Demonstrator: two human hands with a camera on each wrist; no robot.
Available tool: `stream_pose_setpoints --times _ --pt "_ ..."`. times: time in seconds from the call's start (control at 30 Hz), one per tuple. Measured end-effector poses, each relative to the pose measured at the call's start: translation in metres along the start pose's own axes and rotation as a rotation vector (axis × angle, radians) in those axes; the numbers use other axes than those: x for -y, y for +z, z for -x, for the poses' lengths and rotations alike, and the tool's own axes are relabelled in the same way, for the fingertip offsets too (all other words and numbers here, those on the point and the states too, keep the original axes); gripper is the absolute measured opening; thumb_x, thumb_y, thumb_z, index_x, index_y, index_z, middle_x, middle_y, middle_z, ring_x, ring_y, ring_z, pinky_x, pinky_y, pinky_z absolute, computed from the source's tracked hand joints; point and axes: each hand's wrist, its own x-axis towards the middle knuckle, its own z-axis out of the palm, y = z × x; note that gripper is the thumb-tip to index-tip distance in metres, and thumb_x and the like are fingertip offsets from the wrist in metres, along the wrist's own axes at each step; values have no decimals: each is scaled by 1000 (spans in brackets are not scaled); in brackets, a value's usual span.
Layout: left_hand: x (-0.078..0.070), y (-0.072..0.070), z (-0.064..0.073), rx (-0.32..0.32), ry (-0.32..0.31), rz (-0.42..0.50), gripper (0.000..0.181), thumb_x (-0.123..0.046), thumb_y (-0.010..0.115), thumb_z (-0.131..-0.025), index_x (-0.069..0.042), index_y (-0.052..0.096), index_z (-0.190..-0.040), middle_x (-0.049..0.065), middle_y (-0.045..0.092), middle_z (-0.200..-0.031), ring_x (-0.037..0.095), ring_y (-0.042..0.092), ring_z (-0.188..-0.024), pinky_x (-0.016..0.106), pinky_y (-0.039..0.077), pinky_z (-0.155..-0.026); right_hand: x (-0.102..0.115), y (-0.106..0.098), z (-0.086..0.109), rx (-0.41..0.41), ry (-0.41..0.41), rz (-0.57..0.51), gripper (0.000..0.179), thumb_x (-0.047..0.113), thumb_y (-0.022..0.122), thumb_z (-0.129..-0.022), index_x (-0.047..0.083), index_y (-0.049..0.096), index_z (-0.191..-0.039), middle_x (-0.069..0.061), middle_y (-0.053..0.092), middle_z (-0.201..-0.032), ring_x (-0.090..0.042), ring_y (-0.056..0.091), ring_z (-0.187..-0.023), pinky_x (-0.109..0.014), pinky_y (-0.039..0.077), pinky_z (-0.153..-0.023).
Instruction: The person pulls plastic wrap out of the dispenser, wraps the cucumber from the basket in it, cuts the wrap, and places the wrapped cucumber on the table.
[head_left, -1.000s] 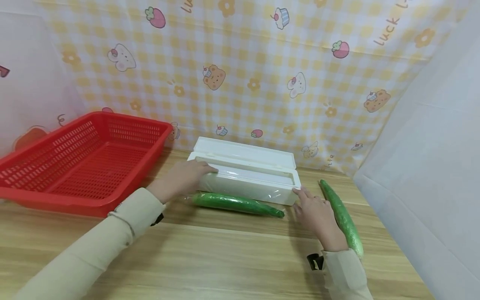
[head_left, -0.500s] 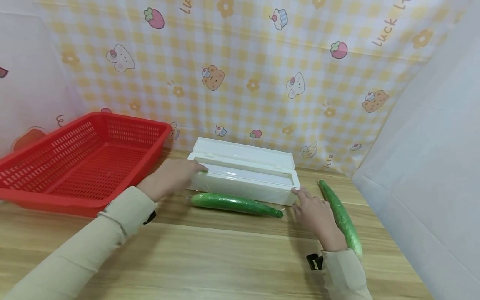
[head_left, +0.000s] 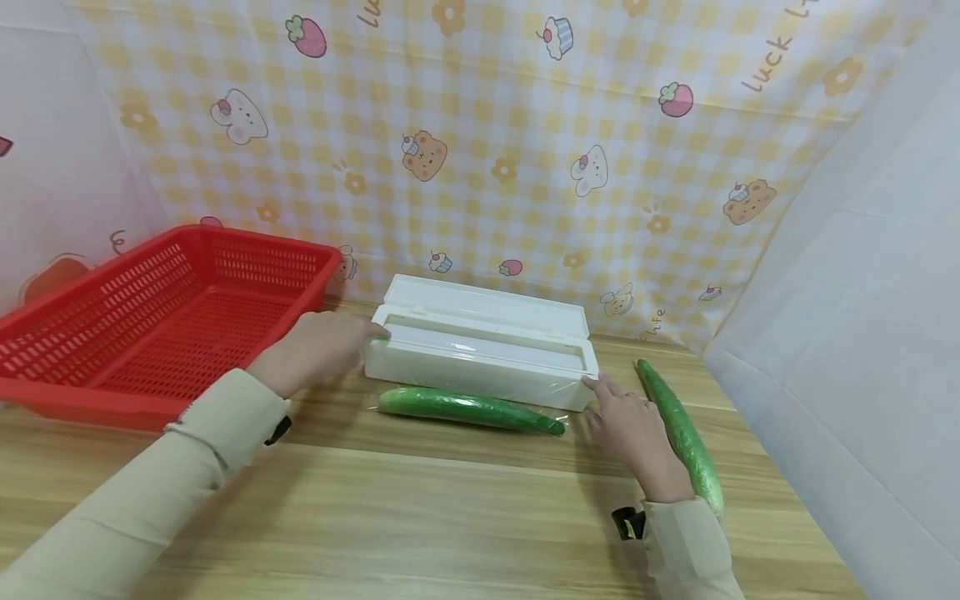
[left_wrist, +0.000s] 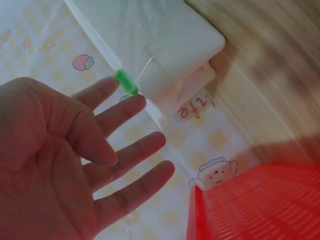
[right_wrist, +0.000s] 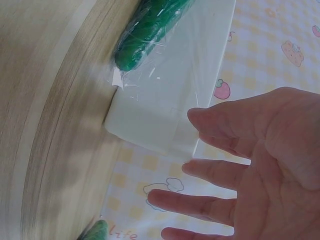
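A white cling film dispenser (head_left: pixel 472 374), its lid (head_left: pixel 487 304) tilted back, lies at the middle of the table with a film roll (head_left: pixel 487 346) inside. At its left end my left hand (head_left: pixel 311 350) has its fingers extended; index and middle fingertips touch the small green slide cutter (left_wrist: pixel 126 82). My right hand (head_left: pixel 630 425) is at the right end, its thumb (right_wrist: pixel 215 120) resting on the film at the box's edge and its other fingers spread. Along the box's front lies a cucumber (head_left: pixel 472 408) covered by clear film (right_wrist: pixel 150 65).
A red plastic basket (head_left: pixel 187 408) with slotted walls stands at the left. Right of my right hand lies a second cucumber (head_left: pixel 682 433), shiny as if wrapped. A patterned cloth (head_left: pixel 480 167) hangs behind the wooden table (head_left: pixel 450 517).
My left hand has slid left along the dispenser's front edge to its left end, with the green slide cutter at its fingertips. The right hand has stayed in place.
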Motion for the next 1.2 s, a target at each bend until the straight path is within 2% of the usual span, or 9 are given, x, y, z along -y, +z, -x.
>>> stream_pose_setpoints --times 0.13,0.23,0.33,0.47,0.6,0.73,0.93,1.07,1.2 --pt "3 -4 2 35 -38 2 48 0 50 -82 -21 62 -123 5 67 -109 15 54 -69 27 39 -52 0 0 0 1 -2 0 45 19 54 -92 8 46 -135 -21 41 -141 -47 54 -106 -59 41 -85" --pt "3 -4 1 53 -64 10 46 -1 52 -82 -21 62 -122 6 66 -111 16 54 -70 28 38 -53 1 0 1 -2 -7 2 45 19 54 -92 8 46 -135 -21 42 -141 -47 55 -105 -59 41 -85" --pt "-1 -4 -2 49 -80 24 37 -5 57 -81 -20 67 -114 5 67 -99 18 54 -75 31 39 -58 1 0 0 -9 -18 1 45 18 54 -92 7 46 -134 -21 42 -140 -47 55 -103 -59 42 -83" --pt "-10 -4 -4 43 -112 37 23 -9 60 -81 -14 68 -102 4 63 -85 21 51 -73 33 39 -59 0 0 0 -15 -27 -16 44 17 55 -92 5 47 -134 -22 43 -140 -48 55 -104 -60 42 -83" --pt "-27 -5 -2 28 -129 -44 16 -9 59 -81 -5 65 -96 11 61 -87 26 53 -73 38 45 -58 0 1 0 -13 -31 -36 44 16 55 -92 4 47 -133 -23 42 -140 -48 54 -105 -61 42 -82" --pt "-55 4 -1 -16 -60 -112 22 -13 64 -81 -4 65 -101 13 61 -100 28 56 -84 42 51 -71 0 1 0 -8 -38 -39 44 16 55 -92 4 47 -133 -23 42 -139 -48 55 -105 -61 43 -81" --pt "-91 37 -2 -83 115 1 28 -7 59 -85 -7 62 -113 8 62 -102 22 58 -92 35 50 -79 -1 2 0 -18 -52 -41 44 16 55 -91 4 47 -133 -24 43 -138 -47 56 -103 -59 44 -81" --pt "-98 56 -3 -124 113 -17 26 -9 63 -84 -5 61 -110 7 61 -99 21 58 -91 35 50 -79 -1 2 -1 -2 -56 -61 45 16 55 -92 4 46 -134 -25 41 -140 -48 55 -105 -59 44 -83" --pt "-98 64 -6 -153 117 -17 29 -6 68 -80 -5 60 -108 7 61 -98 22 57 -89 35 50 -78 -3 0 -1 16 -51 -88 46 16 55 -92 2 44 -135 -26 39 -141 -48 53 -108 -59 43 -85"
